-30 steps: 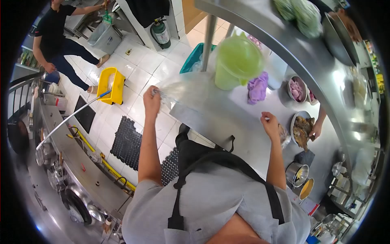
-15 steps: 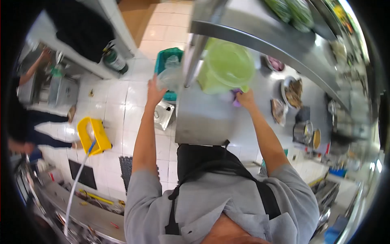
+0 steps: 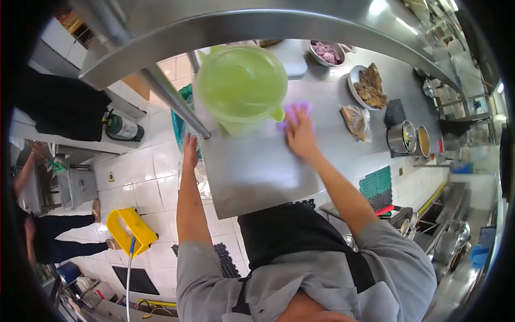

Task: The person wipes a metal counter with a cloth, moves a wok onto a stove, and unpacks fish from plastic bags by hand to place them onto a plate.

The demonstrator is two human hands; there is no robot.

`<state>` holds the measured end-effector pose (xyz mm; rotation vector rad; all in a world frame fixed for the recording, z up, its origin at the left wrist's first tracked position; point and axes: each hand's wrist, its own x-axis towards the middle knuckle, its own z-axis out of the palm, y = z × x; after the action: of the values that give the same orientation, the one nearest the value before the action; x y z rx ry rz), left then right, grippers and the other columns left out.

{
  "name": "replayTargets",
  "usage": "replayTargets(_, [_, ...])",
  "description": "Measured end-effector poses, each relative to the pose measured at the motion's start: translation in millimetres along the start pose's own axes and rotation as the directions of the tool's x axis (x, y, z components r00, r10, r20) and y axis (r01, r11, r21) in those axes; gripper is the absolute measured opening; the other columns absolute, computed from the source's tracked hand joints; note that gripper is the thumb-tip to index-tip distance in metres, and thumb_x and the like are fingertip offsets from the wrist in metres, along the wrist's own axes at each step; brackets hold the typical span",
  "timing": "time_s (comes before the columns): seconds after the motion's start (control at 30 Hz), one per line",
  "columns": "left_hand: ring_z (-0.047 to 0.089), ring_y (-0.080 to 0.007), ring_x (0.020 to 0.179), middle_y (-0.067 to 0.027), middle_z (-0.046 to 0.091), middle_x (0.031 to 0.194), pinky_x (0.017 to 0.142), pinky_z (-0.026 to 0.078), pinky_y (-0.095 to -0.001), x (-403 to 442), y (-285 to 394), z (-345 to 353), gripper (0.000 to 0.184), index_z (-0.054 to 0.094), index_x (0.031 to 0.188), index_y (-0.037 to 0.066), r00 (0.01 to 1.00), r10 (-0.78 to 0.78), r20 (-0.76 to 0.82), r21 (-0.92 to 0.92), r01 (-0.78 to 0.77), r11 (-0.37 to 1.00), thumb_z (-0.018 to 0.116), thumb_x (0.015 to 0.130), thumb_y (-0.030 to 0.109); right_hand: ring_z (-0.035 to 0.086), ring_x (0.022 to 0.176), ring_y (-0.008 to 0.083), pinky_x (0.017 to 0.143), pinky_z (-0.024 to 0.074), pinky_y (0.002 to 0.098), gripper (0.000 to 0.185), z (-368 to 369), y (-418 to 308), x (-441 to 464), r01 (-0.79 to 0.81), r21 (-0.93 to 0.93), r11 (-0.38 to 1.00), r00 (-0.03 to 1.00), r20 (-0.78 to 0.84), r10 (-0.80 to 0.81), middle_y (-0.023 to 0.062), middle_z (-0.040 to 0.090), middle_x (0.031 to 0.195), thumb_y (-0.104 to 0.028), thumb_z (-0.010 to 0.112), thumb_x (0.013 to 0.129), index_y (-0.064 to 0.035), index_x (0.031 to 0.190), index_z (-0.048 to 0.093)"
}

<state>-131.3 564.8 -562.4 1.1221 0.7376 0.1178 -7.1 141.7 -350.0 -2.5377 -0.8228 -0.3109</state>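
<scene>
My right hand [image 3: 301,135] presses a purple cloth [image 3: 296,111] onto the steel table [image 3: 257,180]. Just left of the cloth stands a translucent green pitcher-like bucket [image 3: 241,80] with a spout, its rim towards me. Past the table's left edge, my left hand [image 3: 190,153] is open, with nothing visible in it. It is close to a teal bin [image 3: 179,126] lined with clear plastic, which the table and a shelf post partly hide. To the right of the cloth lies a clear bag of brown food [image 3: 355,122].
A steel shelf [image 3: 252,21] crosses above the table. Further right are a bowl of brown pieces [image 3: 370,88], a bowl of pink slices [image 3: 328,53] and metal pots [image 3: 401,138]. A yellow mop bucket [image 3: 137,231] and a person's legs [image 3: 70,236] are at left.
My left hand has let go of a clear plastic container or bag over the bin. My right hand has moved with the purple cloth across the tabletop, and the view has shifted.
</scene>
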Motion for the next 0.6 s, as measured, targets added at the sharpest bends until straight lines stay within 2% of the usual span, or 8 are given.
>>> replayTargets(0.07, [0.059, -0.0216, 0.116, -0.0188, 0.056, 0.134, 0.095, 0.048, -0.0354, 22.9, -28.2, 3.5, 0.072, 0.026, 0.155, 0.007, 0.993, 0.105, 0.059, 0.127, -0.112, 0.986, 0.063, 0.094, 0.016, 0.041, 0.134, 0.0459, 0.111, 0.0289, 0.0590, 0.045, -24.5, -8.6, -45.3, 0.073, 0.023, 0.997, 0.985, 0.157, -0.076, 0.0257, 0.044, 0.145, -0.016, 0.058, 0.088, -0.0111, 0.133, 0.058])
replayTargets(0.1, [0.062, -0.0136, 0.084, -0.0089, 0.065, 0.106, 0.071, 0.051, -0.0273, 9.9, -36.0, 15.3, 0.057, 0.043, 0.144, 0.002, 0.942, 0.327, -0.073, 0.133, -0.316, 0.939, 0.064, 0.092, 0.013, 0.040, 0.134, 0.0459, 0.111, 0.0290, 0.0590, 0.046, -39.8, -7.4, -59.0, 0.104, 0.014, 0.994, 0.962, 0.254, -0.104, 0.0258, 0.044, 0.145, -0.014, 0.059, 0.088, -0.0108, 0.133, 0.058])
replayTargets(0.2, [0.058, -0.0115, 0.072, -0.0057, 0.064, 0.093, 0.060, 0.047, -0.0259, -67.2, -53.3, 5.8, 0.049, 0.050, 0.134, 0.001, 0.914, 0.252, -0.317, 0.137, -0.219, 0.966, 0.065, 0.088, 0.011, 0.044, 0.130, 0.0450, 0.111, 0.0331, 0.0526, 0.047, -41.5, 53.9, -51.0, 0.096, -0.258, 0.962, 0.970, 0.240, -0.032, 0.0237, 0.043, 0.147, -0.006, 0.058, 0.087, -0.0106, 0.133, 0.059])
replayTargets(0.27, [0.048, -0.0090, 0.058, -0.0015, 0.059, 0.077, 0.051, 0.040, -0.0253, -153.7, -68.1, 8.3, 0.047, 0.056, 0.126, 0.000, 0.882, 0.138, -0.451, 0.294, 0.001, 0.956, 0.065, 0.082, 0.011, 0.045, 0.130, 0.0457, 0.112, 0.0334, 0.0507, 0.047, -38.2, 87.6, -10.1, -0.067, -0.208, 0.976, 0.995, 0.056, 0.081, 0.0253, 0.044, 0.146, -0.007, 0.056, 0.088, -0.0095, 0.135, 0.058])
replayTargets(0.33, [0.050, -0.0107, 0.058, -0.0037, 0.058, 0.070, 0.048, 0.040, -0.0279, -219.9, -180.1, -42.5, 0.052, 0.054, 0.132, 0.001, 0.911, 0.040, -0.411, 0.254, 0.073, 0.964, 0.062, 0.082, 0.009, 0.043, 0.131, 0.0456, 0.113, 0.0329, 0.0491, 0.048, -22.2, 87.6, 17.7, -0.034, -0.167, 0.985, 0.999, 0.034, 0.040, 0.0259, 0.046, 0.144, -0.008, 0.055, 0.089, -0.0082, 0.137, 0.055])
replayTargets(0.37, [0.052, -0.0113, 0.057, -0.0044, 0.058, 0.068, 0.045, 0.039, -0.0288, -289.5, -180.0, -46.1, 0.054, 0.053, 0.133, 0.001, 0.920, -0.192, -0.342, 0.161, 0.259, 0.952, 0.064, 0.080, 0.008, 0.042, 0.132, 0.0462, 0.113, 0.0320, 0.0516, 0.048, -17.7, 72.6, 19.7, 0.028, -0.116, 0.993, 0.997, 0.073, -0.020, 0.0262, 0.045, 0.144, -0.008, 0.056, 0.088, -0.0073, 0.136, 0.055])
replayTargets(0.47, [0.057, -0.0228, 0.056, -0.0149, 0.062, 0.084, 0.047, 0.043, -0.0383, -421.6, -240.3, -68.6, 0.060, 0.049, 0.136, 0.002, 0.614, -0.611, -0.500, 0.088, 0.738, 0.669, 0.067, 0.079, 0.009, 0.038, 0.134, 0.0480, 0.112, 0.0299, 0.0567, 0.049, -19.6, 19.8, 2.2, 0.155, -0.004, 0.988, 0.972, 0.178, -0.152, 0.0267, 0.042, 0.145, -0.008, 0.057, 0.086, -0.0054, 0.135, 0.055])
replayTargets(0.6, [0.064, -0.0328, 0.066, -0.0181, 0.061, 0.093, 0.054, 0.045, -0.0453, -450.0, -265.5, -103.3, 0.072, 0.038, 0.146, 0.010, 0.579, -0.730, -0.362, -0.202, 0.716, 0.668, 0.068, 0.080, 0.009, 0.035, 0.135, 0.0510, 0.114, 0.0282, 0.0572, 0.048, -22.0, -52.4, -40.3, 0.274, 0.080, 0.958, 0.935, 0.213, -0.285, 0.0252, 0.040, 0.147, -0.007, 0.057, 0.084, -0.0057, 0.133, 0.056])
